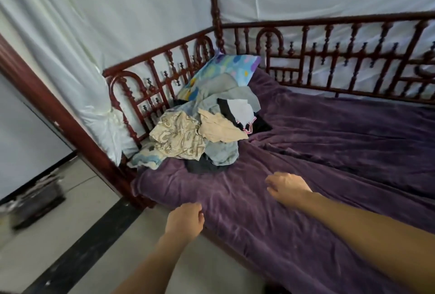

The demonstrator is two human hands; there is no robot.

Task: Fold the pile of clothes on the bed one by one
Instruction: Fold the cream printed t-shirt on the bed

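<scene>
— What carries everything?
— One bed [329, 152] spread in purple, with a carved wooden railing [329, 20] along its far and left edges.
— And the clothes?
— One pile of clothes [207, 129] in the far left corner, lying against one patterned pillow [226, 70].
— Hands?
— Two. The left hand [184, 220] is at the near edge and the right hand [288, 187] is over the bed. Both have loosely curled fingers, holding nothing.
</scene>
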